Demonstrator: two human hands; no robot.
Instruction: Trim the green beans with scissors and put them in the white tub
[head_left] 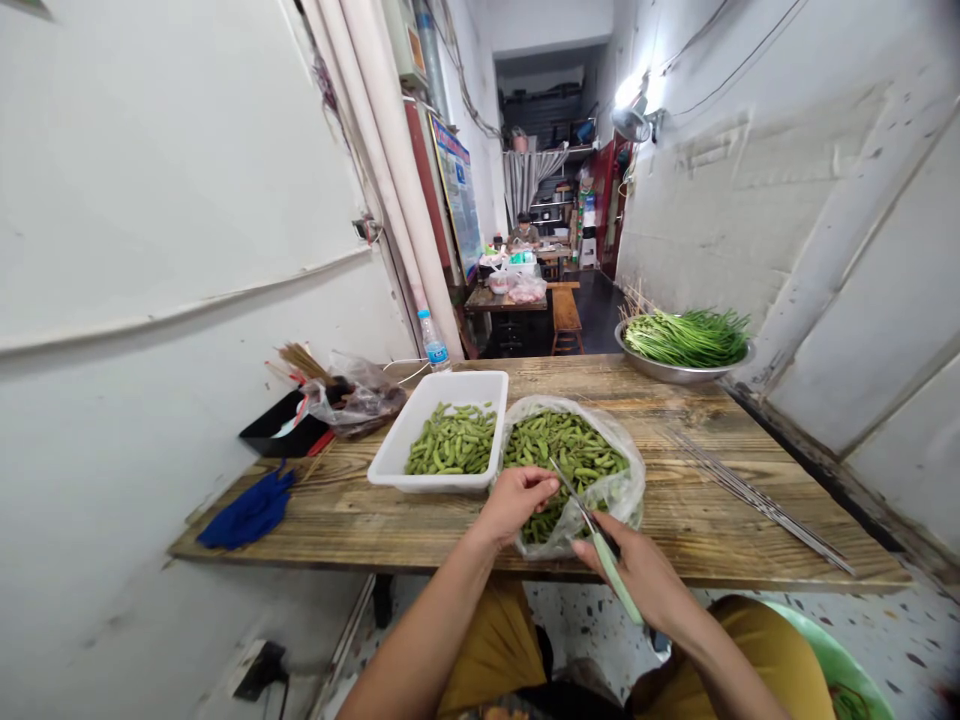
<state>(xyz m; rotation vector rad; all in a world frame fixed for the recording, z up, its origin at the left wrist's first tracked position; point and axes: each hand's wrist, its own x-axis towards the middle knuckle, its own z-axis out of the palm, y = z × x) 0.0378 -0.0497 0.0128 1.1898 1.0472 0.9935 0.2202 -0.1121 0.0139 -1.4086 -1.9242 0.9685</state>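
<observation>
My left hand point(517, 497) pinches what looks like an edamame pod point(546, 487) — right hand point(637, 570) grips scissors point(592, 535) — over the bag point(622, 490) at the table's point(705, 500) near edge.

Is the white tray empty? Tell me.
No, the white tray holds a heap of green pods beside the plastic bag.

Both forearms bare, reaching forward from the near edge of the table, converging. Left hand point(517, 497) palm down, fingers curled, thumb and fingertips pinched together. Right hand point(637, 572) lower, just right of the left, closed in a grip, knuckles up, wrist angled inward.
</observation>
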